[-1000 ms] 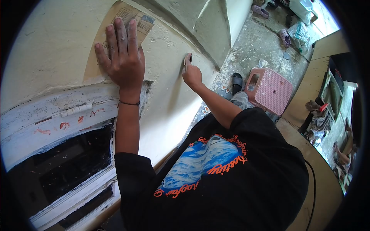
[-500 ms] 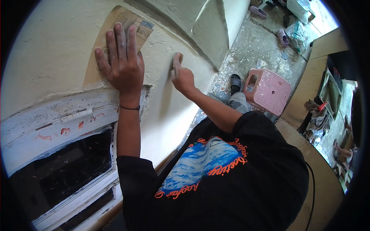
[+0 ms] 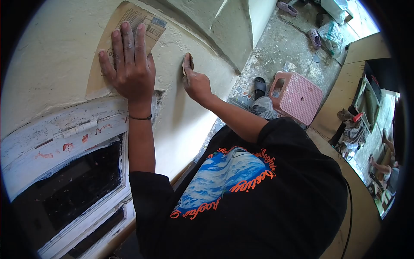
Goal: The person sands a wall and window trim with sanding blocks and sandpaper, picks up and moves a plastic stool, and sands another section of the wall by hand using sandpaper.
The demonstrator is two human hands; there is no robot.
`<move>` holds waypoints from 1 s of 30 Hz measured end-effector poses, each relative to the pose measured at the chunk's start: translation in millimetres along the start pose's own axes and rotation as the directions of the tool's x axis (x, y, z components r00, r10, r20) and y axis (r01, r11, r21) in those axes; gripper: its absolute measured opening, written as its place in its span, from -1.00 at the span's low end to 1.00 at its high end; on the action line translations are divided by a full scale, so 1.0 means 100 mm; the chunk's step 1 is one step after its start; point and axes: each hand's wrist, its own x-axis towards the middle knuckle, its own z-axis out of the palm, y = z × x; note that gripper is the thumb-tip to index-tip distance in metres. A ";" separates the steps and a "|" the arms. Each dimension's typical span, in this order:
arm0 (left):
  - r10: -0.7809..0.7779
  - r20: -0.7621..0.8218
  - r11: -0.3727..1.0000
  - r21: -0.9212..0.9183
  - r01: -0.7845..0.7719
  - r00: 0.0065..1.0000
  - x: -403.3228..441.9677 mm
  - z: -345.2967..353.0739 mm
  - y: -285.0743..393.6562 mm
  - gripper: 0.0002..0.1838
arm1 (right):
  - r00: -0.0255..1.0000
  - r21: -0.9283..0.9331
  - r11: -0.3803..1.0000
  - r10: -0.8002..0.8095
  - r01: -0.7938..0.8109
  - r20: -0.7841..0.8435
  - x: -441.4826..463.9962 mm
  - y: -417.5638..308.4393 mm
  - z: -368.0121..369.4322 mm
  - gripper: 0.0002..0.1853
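Note:
My left hand [image 3: 129, 75] lies flat with its fingers spread on a brown sheet of sandpaper [image 3: 95, 80], holding it against the cream wall. Print and a small blue patch show on the back of this sheet. To its right, my right hand [image 3: 197, 84] is closed, with the index finger pointing up along the wall. A small brown folded piece of sandpaper [image 3: 191, 63] shows beside that finger, pressed against the wall. The fingers partly hide this piece. Under both hands, the wall surface [image 3: 170, 52] looks rough and patchy.
Below my left hand is a white window frame [image 3: 47, 134] with a hinge and dark glass. A pink plastic stool [image 3: 300, 98] stands on the stained floor at right. Shoes [image 3: 315, 39] and plastic bags [image 3: 331, 39] lie beyond. A mirror [image 3: 375, 142] at far right reflects a person.
My right hand has shifted slightly left along the wall, and its index finger is tilted differently. My left hand stays on the sheet. The whole view has shifted a little.

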 end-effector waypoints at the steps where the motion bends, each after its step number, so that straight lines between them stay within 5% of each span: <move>1: 0.004 -0.002 1.000 -0.008 -0.004 1.000 0.00 0.00 0.00 -0.43 | 1.000 0.001 1.000 -0.001 0.001 0.002 -0.01 0.11 0.07 -0.33; 3: 0.007 -0.015 1.000 -0.012 -0.007 1.000 0.02 0.00 -0.01 -0.43 | 0.928 -0.091 0.926 0.371 -0.368 0.027 -0.01 0.52 0.24 -0.31; 4: 0.007 -0.010 1.000 -0.010 -0.007 1.000 0.02 0.00 -0.01 -0.44 | 0.906 -0.144 0.906 0.413 -0.398 0.096 -0.04 0.98 0.52 -0.26; 7: 0.015 -0.025 1.000 -0.006 -0.015 1.000 0.04 0.04 -0.01 -0.45 | 0.940 -0.093 0.943 0.329 -0.321 0.094 -0.05 0.53 0.28 -0.24; 9: 0.006 -0.008 1.000 -0.003 -0.006 1.000 -0.02 0.03 0.00 -0.45 | 0.997 0.038 0.996 0.077 -0.078 0.029 -0.11 0.11 0.13 -0.25; 11: 0.004 -0.006 1.000 0.013 -0.004 1.000 0.01 0.03 0.00 -0.45 | 0.997 0.039 0.997 0.062 -0.064 0.045 -0.10 0.13 0.17 -0.23; 15: 0.006 -0.045 1.000 0.016 -0.005 0.999 0.00 0.04 0.00 -0.35 | 0.986 -0.018 0.988 0.152 -0.151 0.070 -0.10 0.48 0.28 -0.24; 17: -0.003 -0.044 1.000 0.005 0.003 0.999 0.01 0.03 0.00 -0.35 | 0.940 0.013 0.947 0.316 -0.320 0.126 -0.08 0.45 0.27 -0.24; 23: -0.004 -0.050 1.000 -0.019 0.003 0.999 0.01 0.03 -0.01 -0.35 | 0.990 0.124 0.986 0.095 -0.107 0.105 -0.10 -0.06 0.01 -0.23; 25: -0.005 -0.046 1.000 -0.023 0.004 0.999 0.00 0.01 0.00 -0.35 | 0.994 -0.040 0.996 0.078 -0.075 0.082 -0.09 0.25 0.13 -0.23; 27: -0.005 -0.050 1.000 -0.023 0.004 0.999 0.01 0.01 -0.01 -0.36 | 0.940 -0.118 0.941 0.329 -0.318 0.085 -0.06 0.71 0.33 -0.22; 30: 0.010 -0.067 1.000 -0.006 -0.010 0.998 0.04 0.04 -0.01 -0.36 | 0.952 -0.088 0.959 0.279 -0.269 0.125 -0.04 0.73 0.33 -0.23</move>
